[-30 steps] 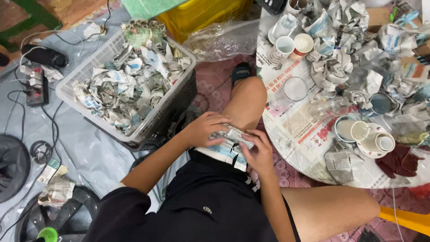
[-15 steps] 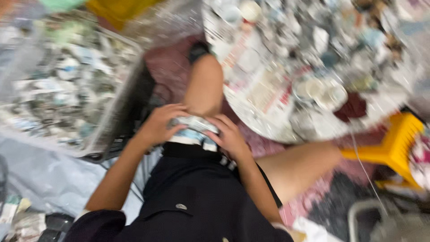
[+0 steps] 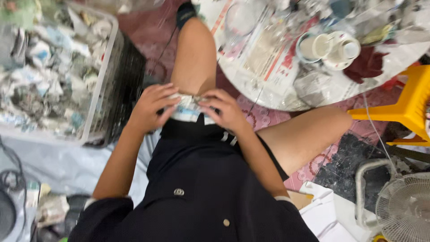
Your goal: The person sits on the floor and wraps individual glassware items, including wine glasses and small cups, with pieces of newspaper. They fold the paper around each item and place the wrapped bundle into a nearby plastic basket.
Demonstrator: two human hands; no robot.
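Both hands rest on my lap and grip one small bundle wrapped in newspaper (image 3: 190, 107). My left hand (image 3: 150, 107) holds its left side, fingers curled over the paper. My right hand (image 3: 224, 110) presses on its right side from above. The bundle lies against my thigh, just above the hem of my black shorts, and the hands hide most of it. What is inside the paper cannot be seen.
A white plastic crate (image 3: 101, 83) full of newspaper-wrapped pieces stands at the left. A round table covered in newspaper (image 3: 268, 67) with white cups (image 3: 329, 47) is at the upper right. A yellow stool (image 3: 407, 105) and a fan (image 3: 403, 208) stand at the right.
The view has swung down and to the right, so the crate slid left and the stool and fan came in. Both hands stay on the wrapped bundle on my lap.
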